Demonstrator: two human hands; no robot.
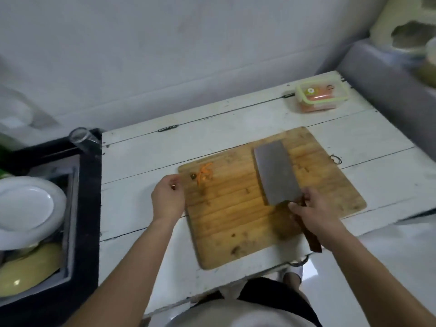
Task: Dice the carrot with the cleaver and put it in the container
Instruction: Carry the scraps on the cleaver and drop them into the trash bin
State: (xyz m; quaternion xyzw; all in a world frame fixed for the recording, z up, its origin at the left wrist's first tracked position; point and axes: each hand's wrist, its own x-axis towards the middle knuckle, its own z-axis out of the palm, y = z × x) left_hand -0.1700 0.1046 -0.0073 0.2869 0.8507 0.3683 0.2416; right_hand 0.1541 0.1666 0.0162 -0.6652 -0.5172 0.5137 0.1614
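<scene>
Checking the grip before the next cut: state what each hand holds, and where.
Right hand grips the cleaver where handle meets blade. Left hand holds nothing visible.

Plain pale wall (pixel 165 55) behind a white plank table (pixel 141 175). Black-rimmed sink (pixel 89 208) at left, stacked with plates (pixel 26 208). Grey ledge (pixel 382 86) at right. Dim, flat light.

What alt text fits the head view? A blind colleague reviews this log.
The right hand grips the cleaver lying flat on a wooden cutting board; the left hand hovers loosely curled near carrot scraps. A lidded container holding orange pieces sits at the white table's far edge.
</scene>
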